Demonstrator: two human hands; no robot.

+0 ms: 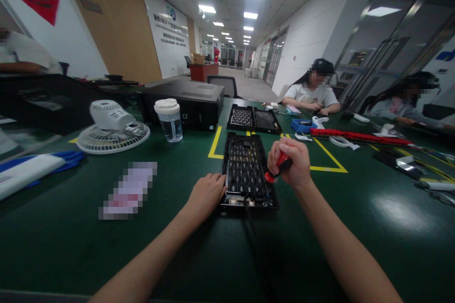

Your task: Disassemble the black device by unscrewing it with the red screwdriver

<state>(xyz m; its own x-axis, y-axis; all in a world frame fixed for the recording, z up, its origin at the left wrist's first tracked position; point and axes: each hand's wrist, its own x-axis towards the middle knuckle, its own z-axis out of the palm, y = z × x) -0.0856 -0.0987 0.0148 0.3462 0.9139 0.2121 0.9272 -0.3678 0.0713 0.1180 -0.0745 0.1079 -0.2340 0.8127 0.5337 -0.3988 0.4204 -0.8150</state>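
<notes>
In front of me on the green table lies an open black case (245,163), with rows of dark oval cells inside and small parts at its near end. My left hand (208,192) rests at its left side, fingers closed over the edge. Held in my right fist (292,158), above the right edge of the case, is a screwdriver-like tool (282,168) with a red and black handle. Its working tip cannot be made out. From the near end of the case a black cable (252,236) runs toward me.
Beyond the case lies another open black case (254,118). Left are a lidded cup (169,120), a white fan (113,128) and a large black box (185,99). Farther right are a blue tray (301,125), a tape roll (339,142) and a seated person (313,87).
</notes>
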